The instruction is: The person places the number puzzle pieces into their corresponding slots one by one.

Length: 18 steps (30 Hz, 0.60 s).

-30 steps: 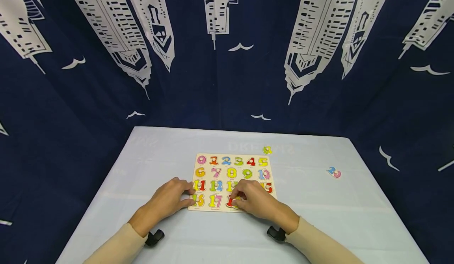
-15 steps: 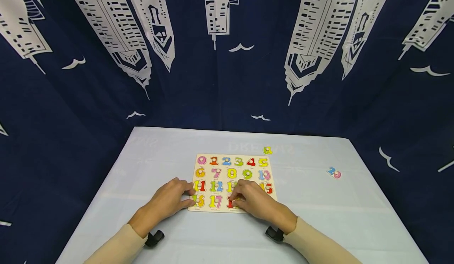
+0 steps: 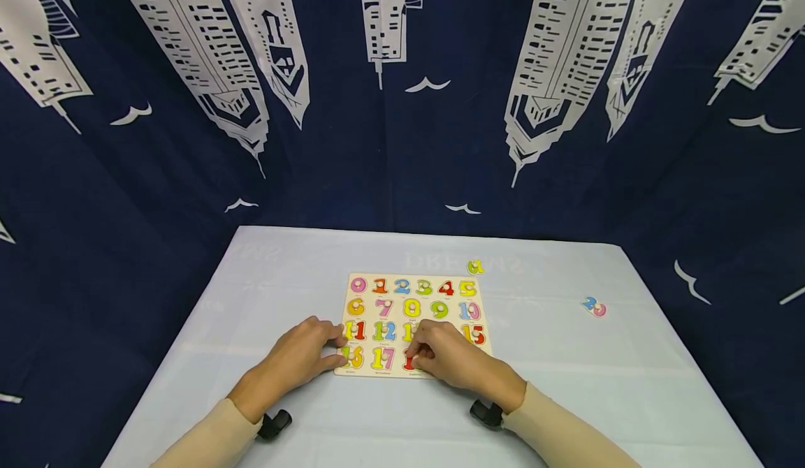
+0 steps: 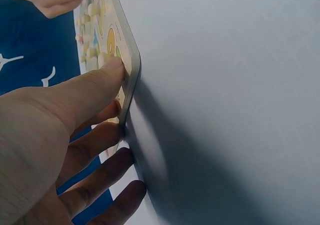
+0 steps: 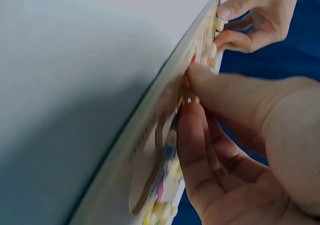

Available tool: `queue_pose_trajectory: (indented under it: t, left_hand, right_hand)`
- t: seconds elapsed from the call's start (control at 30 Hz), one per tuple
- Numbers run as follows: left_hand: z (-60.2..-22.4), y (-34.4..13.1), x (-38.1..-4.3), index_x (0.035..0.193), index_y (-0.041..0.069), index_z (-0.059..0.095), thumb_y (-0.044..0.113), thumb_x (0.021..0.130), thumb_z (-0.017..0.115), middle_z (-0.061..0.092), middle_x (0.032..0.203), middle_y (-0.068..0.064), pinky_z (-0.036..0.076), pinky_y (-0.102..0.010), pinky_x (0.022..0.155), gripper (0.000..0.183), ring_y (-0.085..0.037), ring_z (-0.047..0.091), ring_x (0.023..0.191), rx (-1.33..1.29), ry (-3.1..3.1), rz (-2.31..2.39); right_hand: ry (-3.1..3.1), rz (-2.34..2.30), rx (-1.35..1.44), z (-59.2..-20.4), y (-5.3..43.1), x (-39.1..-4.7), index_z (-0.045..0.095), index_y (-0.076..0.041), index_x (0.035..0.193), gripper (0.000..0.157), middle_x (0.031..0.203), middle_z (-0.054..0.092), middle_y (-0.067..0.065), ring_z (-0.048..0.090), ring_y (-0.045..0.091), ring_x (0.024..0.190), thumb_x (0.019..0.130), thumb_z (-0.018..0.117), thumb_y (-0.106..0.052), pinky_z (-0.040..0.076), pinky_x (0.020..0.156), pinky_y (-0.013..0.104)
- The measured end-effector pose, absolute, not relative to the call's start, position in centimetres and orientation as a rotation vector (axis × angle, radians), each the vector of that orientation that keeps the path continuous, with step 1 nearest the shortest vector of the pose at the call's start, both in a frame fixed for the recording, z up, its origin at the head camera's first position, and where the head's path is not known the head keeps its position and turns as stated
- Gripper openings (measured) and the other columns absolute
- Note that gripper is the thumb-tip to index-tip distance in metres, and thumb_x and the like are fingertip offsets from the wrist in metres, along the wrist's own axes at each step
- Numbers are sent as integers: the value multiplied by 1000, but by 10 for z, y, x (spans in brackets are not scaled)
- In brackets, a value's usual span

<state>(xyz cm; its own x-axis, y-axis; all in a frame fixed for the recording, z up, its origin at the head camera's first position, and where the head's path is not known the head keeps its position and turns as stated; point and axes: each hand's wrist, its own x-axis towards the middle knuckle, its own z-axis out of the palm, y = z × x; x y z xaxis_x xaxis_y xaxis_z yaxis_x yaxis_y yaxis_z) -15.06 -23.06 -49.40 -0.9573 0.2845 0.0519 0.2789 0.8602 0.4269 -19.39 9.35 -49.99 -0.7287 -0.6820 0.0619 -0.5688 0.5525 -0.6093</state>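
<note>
A wooden number puzzle board (image 3: 368,343) lies on the table, most of its colourful knobbed numbers seated. My left hand (image 3: 295,353) rests at its left edge. In the left wrist view, the thumb (image 4: 102,80) presses the board's top near a corner while the other fingers extend along the edge. My right hand (image 3: 455,357) pinches a number piece with a red digit 1 (image 3: 408,362) in the bottom row between thumb and index finger. Its second digit and several board spots are hidden by that hand. The right wrist view shows a bare recess (image 5: 142,182) beside the fingers.
A yellow-green number piece (image 3: 475,267) lies just beyond the board's far right corner. Farther right is a blue-and-pink 20 piece (image 3: 594,306). The white-covered table (image 3: 251,279) ends at a dark blue curtain (image 3: 383,161) printed with white buildings.
The right hand has shifted very slightly left over the red-digit piece, keeping its pinch. The left hand, the board and both loose pieces stay in place.
</note>
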Motion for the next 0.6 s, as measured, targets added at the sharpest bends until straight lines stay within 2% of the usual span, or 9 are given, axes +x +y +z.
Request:
queue_pose_trajectory:
  t: [0.17, 0.3, 0.43, 0.6]
  left_hand:
    - [-493, -233, -150, 113, 18, 88, 24, 90, 103, 89, 126, -1, 67, -48, 107, 28, -19, 75, 114, 484, 3020, 682]
    - [-493, -233, -151, 113, 18, 88, 24, 90, 103, 89, 126, -1, 67, -48, 106, 28, -19, 75, 114, 497, 3025, 680]
    - [-494, -233, -151, 113, 18, 89, 25, 91, 103, 89, 127, -2, 67, -49, 107, 27, -20, 76, 115, 496, 3018, 688]
    - [-494, -233, -151, 111, 18, 88, 24, 90, 103, 89, 129, -4, 67, -49, 106, 26, -20, 76, 114, 504, 3018, 691]
  right_hand:
    - [2601, -957, -1076, -495, 103, -201, 87, -11, 111, 11, 102, 77, -4, 62, 0, 86, 102, 90, -8, 57, 77, 19]
    - [2681, -1001, -1062, -489, 117, -214, 87, -10, 113, 12, 100, 78, -6, 62, -1, 83, 102, 91, -12, 57, 75, 21]
    - [2796, -1014, -1008, -487, 133, -233, 87, -7, 115, 14, 105, 82, 0, 66, 4, 85, 102, 91, -10, 58, 76, 23]
    - [2903, -1030, -827, -487, 157, -261, 87, -6, 123, 20, 118, 83, 8, 72, 14, 92, 103, 89, -10, 59, 78, 26]
